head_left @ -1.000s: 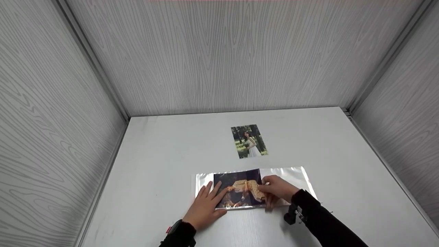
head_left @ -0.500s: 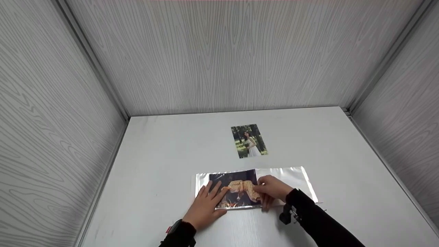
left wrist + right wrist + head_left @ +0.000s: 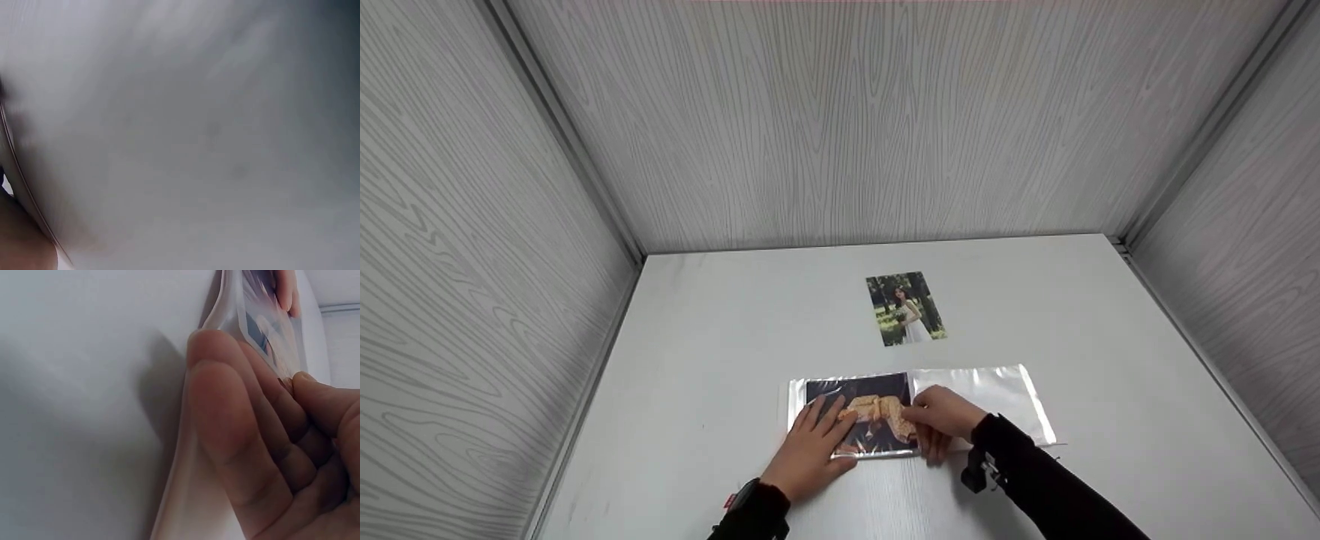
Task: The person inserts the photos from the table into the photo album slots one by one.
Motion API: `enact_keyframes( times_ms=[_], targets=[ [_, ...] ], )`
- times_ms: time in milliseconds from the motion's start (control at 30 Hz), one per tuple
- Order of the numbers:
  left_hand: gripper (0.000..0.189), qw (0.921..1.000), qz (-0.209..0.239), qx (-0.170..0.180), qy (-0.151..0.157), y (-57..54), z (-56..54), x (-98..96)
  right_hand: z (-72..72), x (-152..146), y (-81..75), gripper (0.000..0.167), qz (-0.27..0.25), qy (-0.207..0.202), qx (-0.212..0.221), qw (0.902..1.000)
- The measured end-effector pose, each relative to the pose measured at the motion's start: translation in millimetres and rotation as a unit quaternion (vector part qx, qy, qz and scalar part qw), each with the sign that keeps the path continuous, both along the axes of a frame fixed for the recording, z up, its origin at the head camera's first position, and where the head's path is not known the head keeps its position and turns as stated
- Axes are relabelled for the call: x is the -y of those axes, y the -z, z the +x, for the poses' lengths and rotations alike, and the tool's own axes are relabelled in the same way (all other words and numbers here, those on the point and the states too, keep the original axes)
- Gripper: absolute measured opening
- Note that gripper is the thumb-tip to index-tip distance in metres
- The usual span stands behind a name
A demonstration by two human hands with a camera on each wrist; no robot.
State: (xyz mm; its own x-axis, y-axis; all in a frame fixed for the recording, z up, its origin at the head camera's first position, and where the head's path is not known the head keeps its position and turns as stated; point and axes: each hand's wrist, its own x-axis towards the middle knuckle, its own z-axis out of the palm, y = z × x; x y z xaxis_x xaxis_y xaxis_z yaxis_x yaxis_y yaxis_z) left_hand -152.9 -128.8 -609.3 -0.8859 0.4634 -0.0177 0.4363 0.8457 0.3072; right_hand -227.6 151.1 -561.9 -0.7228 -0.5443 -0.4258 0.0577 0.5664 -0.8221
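An opened photo album (image 3: 990, 397) with clear plastic sleeves lies near the front of the table. In its left half is a dark photo (image 3: 877, 384) showing a figure in yellow clothing, largely under the glossy sleeve. My left hand (image 3: 810, 454) rests spread on the left page and presses the sleeve and photo. At the photo's right edge, my right hand (image 3: 941, 420) pinches it between thumb and finger; the right wrist view shows the thumb (image 3: 323, 396) on that edge, other fingers curled below. A second photo (image 3: 906, 309), of a figure in white among trees, lies behind the album.
The white table (image 3: 720, 322) is enclosed by grey wood-grain panels at the back (image 3: 840, 127) and both sides. A small red tag (image 3: 730, 501) shows beside the left wrist. The left wrist view is mostly blurred pale surface.
The dark photo has slid left along the album's left page, and my right hand has moved left with it. My left hand and the second photo have stayed in place.
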Motion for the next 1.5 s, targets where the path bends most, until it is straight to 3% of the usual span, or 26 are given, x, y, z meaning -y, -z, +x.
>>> enact_keyframes(
  times_ms=[400, 500, 733, 900, 1000, 1067, 1200, 1300, 1433, 1500],
  targets=[
    [0.071, 0.9999, 0.009, -0.011, -0.005, 0.6, -1.2, 2.0, -3.4, 14, -1.2, 0.045, 0.083, -0.044, -0.099, 0.9906],
    [0.070, 0.9998, 0.013, -0.015, -0.004, 0.4, -1.6, 3.1, -2.4, 18, -3.1, 0.044, 0.109, -0.043, -0.122, 0.9856],
    [0.070, 0.9997, 0.023, -0.008, -0.004, -0.3, -1.5, 3.6, -1.9, 20, -9.5, 0.044, 0.150, -0.045, -0.128, 0.9794],
    [0.071, 0.9994, 0.035, 0.002, -0.005, -0.6, -0.1, 1.7, -9.0, 14, -11.1, 0.042, 0.153, -0.039, -0.147, 0.9764],
    [0.071, 0.9994, 0.033, 0.008, -0.008, -0.9, 0.4, 0.3, -17.4, 10, -13.4, 0.040, 0.145, -0.015, -0.177, 0.9735],
    [0.071, 0.9993, 0.033, 0.009, -0.012, 0.1, 0.4, 0.3, -24.4, 10, -16.7, 0.034, 0.146, 0.012, -0.211, 0.9664],
    [0.072, 0.9994, 0.033, 0.003, -0.010, 4.0, 0.1, 1.8, -38.3, 6, -16.7, 0.016, 0.142, 0.048, -0.316, 0.9369],
    [0.072, 0.9994, 0.035, -0.005, -0.004, 5.4, -0.1, 3.0, -46.1, 1, -11.4, 0.020, 0.136, 0.020, -0.383, 0.9135],
    [0.072, 0.9991, 0.040, -0.012, 0.002, 6.6, -1.3, 3.3, -53.0, -6, -4.7, 0.044, 0.141, -0.041, -0.406, 0.9020],
    [0.072, 0.9992, 0.037, -0.011, 0.002, 7.6, -1.8, 3.1, -56.8, -7, -0.3, 0.050, 0.154, -0.056, -0.401, 0.9013]
  ],
)
